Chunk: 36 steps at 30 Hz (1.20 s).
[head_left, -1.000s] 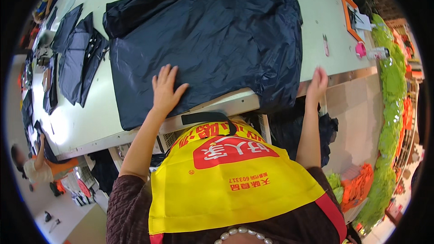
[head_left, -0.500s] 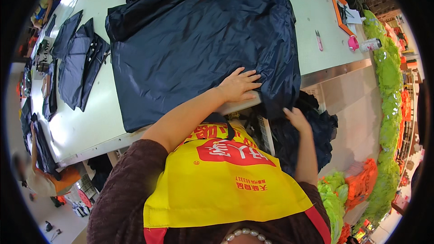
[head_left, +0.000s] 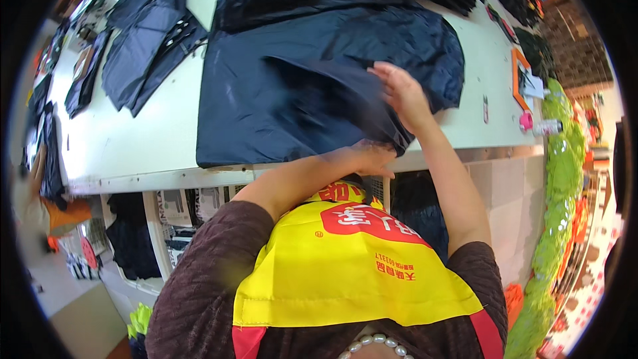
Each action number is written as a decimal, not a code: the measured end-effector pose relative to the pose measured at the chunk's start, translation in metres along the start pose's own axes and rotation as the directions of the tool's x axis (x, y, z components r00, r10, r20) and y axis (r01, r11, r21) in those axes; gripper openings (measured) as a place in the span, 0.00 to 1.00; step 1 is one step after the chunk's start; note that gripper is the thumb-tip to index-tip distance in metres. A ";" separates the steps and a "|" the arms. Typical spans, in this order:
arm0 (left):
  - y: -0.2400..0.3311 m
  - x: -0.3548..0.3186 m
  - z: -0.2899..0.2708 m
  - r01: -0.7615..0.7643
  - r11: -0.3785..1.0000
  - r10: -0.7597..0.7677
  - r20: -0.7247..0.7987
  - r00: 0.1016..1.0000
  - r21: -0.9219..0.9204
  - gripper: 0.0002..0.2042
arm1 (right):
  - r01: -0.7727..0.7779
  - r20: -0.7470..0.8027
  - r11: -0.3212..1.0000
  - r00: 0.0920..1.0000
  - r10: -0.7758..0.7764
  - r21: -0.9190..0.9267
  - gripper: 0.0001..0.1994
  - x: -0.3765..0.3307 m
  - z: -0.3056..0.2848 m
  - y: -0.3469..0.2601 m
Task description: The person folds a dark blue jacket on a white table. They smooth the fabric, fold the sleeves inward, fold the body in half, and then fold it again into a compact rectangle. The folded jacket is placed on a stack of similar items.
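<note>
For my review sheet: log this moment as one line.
left hand: gripping dark fabric at table edge | right hand: flat on fabric fold | spare dark pieces: lying left

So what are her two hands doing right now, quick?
Left hand: gripping the near edge of the dark blue fabric, it seems.
Right hand: open, flat on the fabric.

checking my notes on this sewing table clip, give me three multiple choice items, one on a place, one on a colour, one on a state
1. Where is the right hand?
A. on the dark fabric
B. under the table
C. on the apron

2. What colour is the large fabric?
A. green
B. dark navy
C. white

3. How does the fabric lie?
A. rolled in a tube
B. hanging from a hook
C. spread on the table, near corner lifted

Answers: 1 A, the palm rests on the cloth. 2 B, it is dark blue throughout. 3 C, a flap rises by the left hand.
</note>
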<state>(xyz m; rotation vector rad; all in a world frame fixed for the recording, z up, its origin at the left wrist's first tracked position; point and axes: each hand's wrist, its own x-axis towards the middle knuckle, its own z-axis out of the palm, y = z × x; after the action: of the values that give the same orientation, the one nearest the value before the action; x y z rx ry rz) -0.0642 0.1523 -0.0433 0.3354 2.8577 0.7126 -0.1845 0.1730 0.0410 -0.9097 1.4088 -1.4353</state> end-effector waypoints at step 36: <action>-0.103 -0.399 0.078 -0.123 -0.019 -0.993 0.033 -0.110 -0.992 0.30 | 0.222 0.280 0.352 0.952 0.123 -0.909 0.35 -0.062 -0.074 0.074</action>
<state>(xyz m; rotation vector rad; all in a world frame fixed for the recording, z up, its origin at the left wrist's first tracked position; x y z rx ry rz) 0.3176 -0.0051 -0.1148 -2.4270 1.5903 2.4192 -0.2266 0.2597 -0.0328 -1.8197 1.9625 -0.2846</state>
